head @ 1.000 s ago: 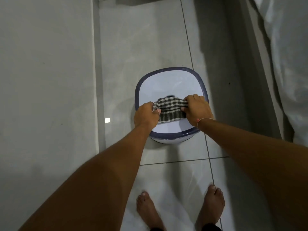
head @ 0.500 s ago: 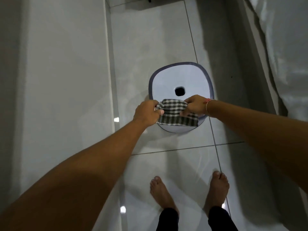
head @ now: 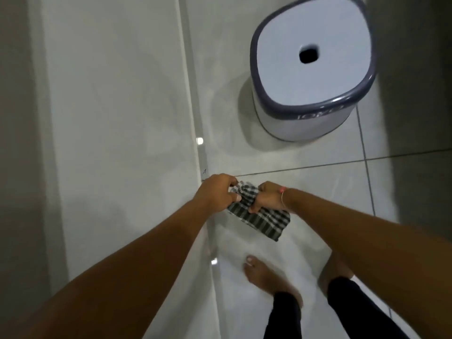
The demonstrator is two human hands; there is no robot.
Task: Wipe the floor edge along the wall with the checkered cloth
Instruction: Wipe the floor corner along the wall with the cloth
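A black-and-white checkered cloth (head: pixel 265 220) is bunched between both my hands, with one end hanging down to the lower right. My left hand (head: pixel 216 193) grips its left end, right beside the floor edge (head: pixel 201 152) where the white wall (head: pixel 117 118) meets the tiled floor. My right hand (head: pixel 267 198), with a thin bracelet at the wrist, grips the cloth's middle. Whether the cloth touches the floor I cannot tell.
A white plastic stool (head: pixel 311 67) with a dark rim and a hole in its seat stands on the floor at the upper right. My bare feet (head: pixel 264 275) stand on the tiles below the hands. A dark shadowed strip runs along the right side.
Both hands have carried the cloth off the stool and down to the left, close to the wall's base. The view has dropped lower, so the stool now sits farther up and right.
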